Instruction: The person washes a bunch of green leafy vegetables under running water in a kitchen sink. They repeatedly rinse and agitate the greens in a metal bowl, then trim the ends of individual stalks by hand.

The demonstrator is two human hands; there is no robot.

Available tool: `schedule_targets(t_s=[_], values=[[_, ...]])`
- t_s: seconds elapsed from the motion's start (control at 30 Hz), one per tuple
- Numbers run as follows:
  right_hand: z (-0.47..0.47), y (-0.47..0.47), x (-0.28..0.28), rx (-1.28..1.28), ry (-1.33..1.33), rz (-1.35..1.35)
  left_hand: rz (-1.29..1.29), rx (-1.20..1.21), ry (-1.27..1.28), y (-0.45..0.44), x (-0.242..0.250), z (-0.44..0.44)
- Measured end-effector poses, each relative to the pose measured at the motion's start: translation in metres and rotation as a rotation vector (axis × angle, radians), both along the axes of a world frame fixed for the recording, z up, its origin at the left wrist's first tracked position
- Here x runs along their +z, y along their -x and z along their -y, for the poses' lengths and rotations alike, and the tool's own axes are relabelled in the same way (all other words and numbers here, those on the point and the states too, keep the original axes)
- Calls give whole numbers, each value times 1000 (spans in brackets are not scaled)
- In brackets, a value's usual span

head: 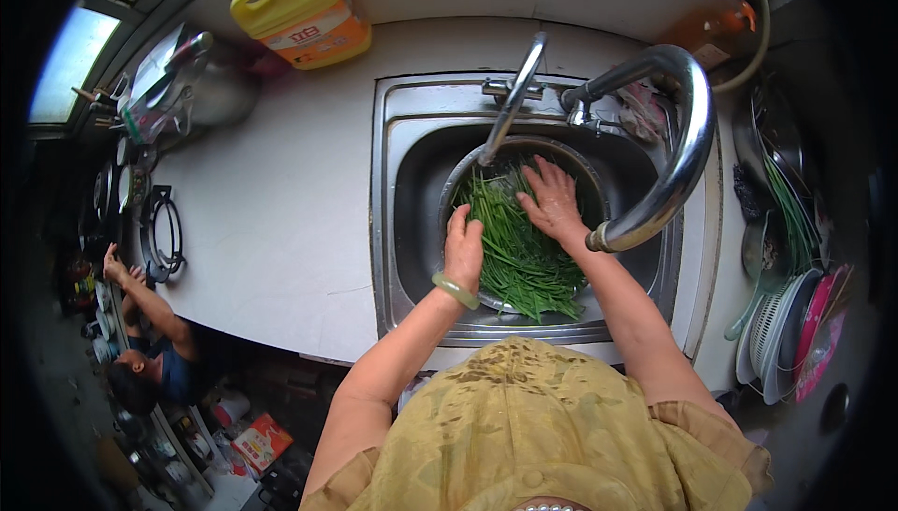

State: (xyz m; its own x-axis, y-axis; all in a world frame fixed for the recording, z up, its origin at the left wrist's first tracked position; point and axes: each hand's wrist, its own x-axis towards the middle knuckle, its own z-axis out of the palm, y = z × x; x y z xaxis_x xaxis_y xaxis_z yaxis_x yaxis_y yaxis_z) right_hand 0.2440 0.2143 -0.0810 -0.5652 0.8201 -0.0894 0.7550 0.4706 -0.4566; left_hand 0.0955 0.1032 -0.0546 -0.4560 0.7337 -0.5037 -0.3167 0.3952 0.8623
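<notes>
A round metal basin (598, 173) stands in the stainless steel sink (414, 181), heaped with long, thin green leaves that look like Chinese chives (523, 258). My left hand (464, 248), with a pale green bangle (454, 291) at the wrist, is at the basin's left side. Its thumb and fingers are apart beside the greens. On the upper right of the heap, my right hand (553, 196) spreads its fingers over greens and water. Neither hand visibly grips anything. The slim tap spout (515, 100) ends above the basin's upper left.
A thick curved chrome pipe (691, 139) arches close over my right forearm. A yellow jug (302, 16) stands at the back of the white counter (280, 230). Colanders (765, 335) and more green stalks (789, 209) are at right. Another person (158, 356) is at lower left, near a pot stand (167, 234).
</notes>
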Motion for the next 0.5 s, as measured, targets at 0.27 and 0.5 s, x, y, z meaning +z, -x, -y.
schedule_targets(t_s=[0.27, 0.5], values=[[8, -12, -39, 199, 205, 178, -13, -347, 148, -21, -89, -66], [-15, -23, -53, -346, 78, -140, 578, 148, 352, -23, -127, -88]])
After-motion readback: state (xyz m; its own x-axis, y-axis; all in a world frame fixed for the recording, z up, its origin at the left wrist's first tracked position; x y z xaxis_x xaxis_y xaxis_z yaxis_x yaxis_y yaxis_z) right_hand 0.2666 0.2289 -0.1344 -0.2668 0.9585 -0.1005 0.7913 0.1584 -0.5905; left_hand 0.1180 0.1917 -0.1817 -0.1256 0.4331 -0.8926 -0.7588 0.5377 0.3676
